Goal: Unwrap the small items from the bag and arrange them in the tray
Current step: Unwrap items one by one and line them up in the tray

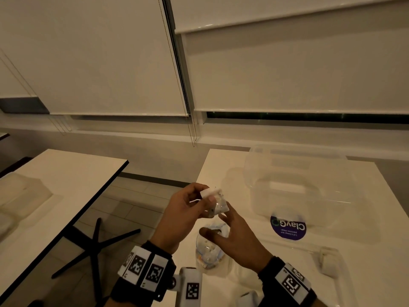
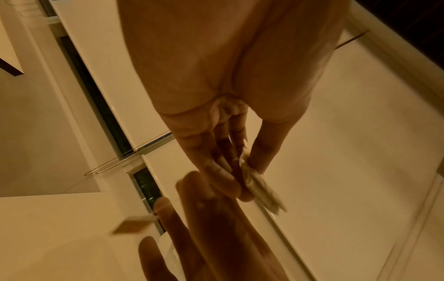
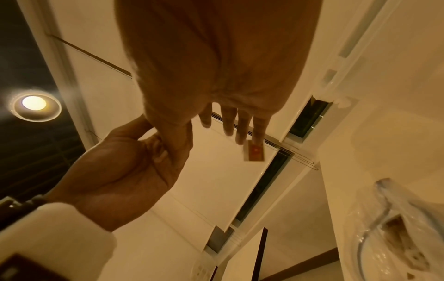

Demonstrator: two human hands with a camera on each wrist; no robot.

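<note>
Left hand (image 1: pixel 184 214): raised above the near table edge; a small clear-wrapped white packet (image 1: pixel 215 203) is pinched between thumb and fingertips.

Right hand (image 1: pixel 234 237): fingers spread and relaxed just below the packet, nothing gripped.

Crinkled clear plastic bag (image 1: pixel 209 250): lies on the white table (image 1: pixel 365 196) beneath the hands, more items inside.

Shallow clear plastic tray (image 1: pixel 345 282): near right, one small white item (image 1: pixel 327 260) set in it.

Step judged: unwrapping in hand. Next move judged: wrapper edge to be caught by the right fingers and peeled, packet kept steady.
</note>
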